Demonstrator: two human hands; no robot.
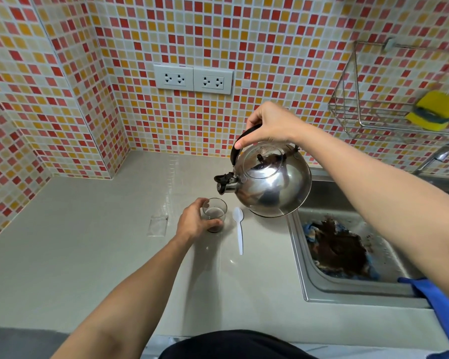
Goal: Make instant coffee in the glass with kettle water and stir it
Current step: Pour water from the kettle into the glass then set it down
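The right hand (271, 124) grips the kettle (268, 180) by its handle (spout tilted down-left), while the left hand (196, 220) wraps the glass (215, 212) on the counter (88, 242).

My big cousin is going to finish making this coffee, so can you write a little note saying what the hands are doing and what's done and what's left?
Left hand: fingers wrapped around the glass, steadying it on the counter.
Right hand: holds the steel kettle by its black handle, in the air, spout tilted toward the glass.
White plastic spoon: lying on the counter just right of the glass, untouched.
Done: something dark is already in the glass. No water stream is visible.
Left: pour the kettle water if more is needed, set the kettle down, then stir with the spoon.
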